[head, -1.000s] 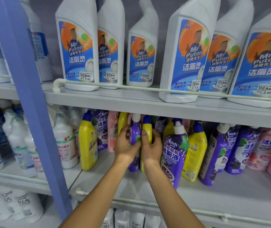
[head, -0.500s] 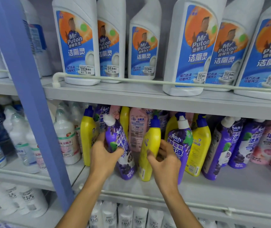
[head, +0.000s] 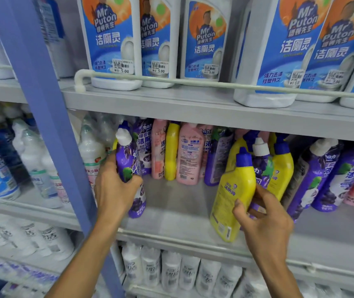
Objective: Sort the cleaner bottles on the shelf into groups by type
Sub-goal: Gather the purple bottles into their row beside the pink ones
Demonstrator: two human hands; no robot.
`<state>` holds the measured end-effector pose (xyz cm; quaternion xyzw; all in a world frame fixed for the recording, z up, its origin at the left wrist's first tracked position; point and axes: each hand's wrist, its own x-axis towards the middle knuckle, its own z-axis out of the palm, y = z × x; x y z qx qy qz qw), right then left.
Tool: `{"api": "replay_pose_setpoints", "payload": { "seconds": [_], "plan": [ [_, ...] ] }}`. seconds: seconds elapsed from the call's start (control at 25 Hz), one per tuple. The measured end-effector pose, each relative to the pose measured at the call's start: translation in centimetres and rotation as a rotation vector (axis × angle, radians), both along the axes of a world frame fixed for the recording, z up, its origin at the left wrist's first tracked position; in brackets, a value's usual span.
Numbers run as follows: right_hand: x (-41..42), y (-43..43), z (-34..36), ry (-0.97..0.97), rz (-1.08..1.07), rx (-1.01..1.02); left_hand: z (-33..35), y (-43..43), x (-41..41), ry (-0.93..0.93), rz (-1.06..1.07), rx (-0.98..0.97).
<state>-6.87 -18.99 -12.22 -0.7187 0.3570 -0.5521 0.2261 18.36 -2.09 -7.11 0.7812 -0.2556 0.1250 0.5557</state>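
My left hand [head: 113, 190] grips a purple cleaner bottle with a white cap [head: 128, 160] at the left end of the middle shelf [head: 178, 211], held upright near the blue post. My right hand [head: 262, 218] grips a yellow bottle with a blue cap [head: 232, 194], tilted, in front of a purple bottle [head: 262, 166] and another yellow one [head: 281, 168]. Behind the gap stand pink [head: 190, 153], yellow [head: 171, 151] and purple [head: 218, 155] bottles mixed together.
A blue upright post [head: 49, 125] borders the shelf on the left. Large white Mr Puton bottles [head: 111, 39] fill the upper shelf behind a rail [head: 193, 82]. More purple and pink bottles [head: 344, 175] stand at the right. White bottles [head: 42, 168] fill the neighbouring bay and the shelf below.
Both hands have drawn apart: the left carried the purple bottle leftward toward the post, the right moved the yellow bottle to the right. A bare gap has opened between them.
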Motion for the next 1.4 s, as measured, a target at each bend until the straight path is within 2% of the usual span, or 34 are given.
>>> {"api": "replay_pose_setpoints", "payload": {
  "seconds": [0.32, 0.52, 0.76, 0.92, 1.04, 1.16, 1.2, 1.28, 1.4],
  "plan": [
    [-1.9, -2.4, 0.2, 0.164, 0.091, -0.068, -0.6, 0.4, 0.9, -0.09, -0.02, -0.004],
    [-1.6, -1.7, 0.5, 0.177, 0.162, -0.13, -1.5, 0.6, 0.5, -0.089, -0.039, -0.043],
    [-0.2, -1.1, 0.1, 0.168, 0.098, -0.165, -1.5, 0.7, 0.4, -0.083, -0.057, -0.067],
    [0.3, 0.6, 0.7, 0.083, 0.053, -0.149, -1.2, 1.0, -0.1, -0.047, -0.027, -0.086],
    [1.2, 3.0, 2.4, -0.076, 0.026, -0.153, 0.0, 1.4, -2.4, -0.148, 0.014, -0.163],
    [3.3, 5.6, 4.7, -0.264, 0.199, -0.034, 1.5, 1.3, -6.1, -0.198, -0.112, -0.272],
    [4.4, 6.4, 5.4, -0.327, 0.298, 0.049, 1.9, 0.9, -6.7, -0.155, -0.194, -0.312],
    [6.8, 7.3, 6.6, -0.443, 0.474, 0.223, 2.7, -0.7, -6.5, 0.079, -0.386, -0.453],
    [11.1, 5.5, 7.2, -0.502, 0.543, 0.434, 3.3, -4.6, -3.9, 0.446, -0.442, -0.651]
  ]
}}
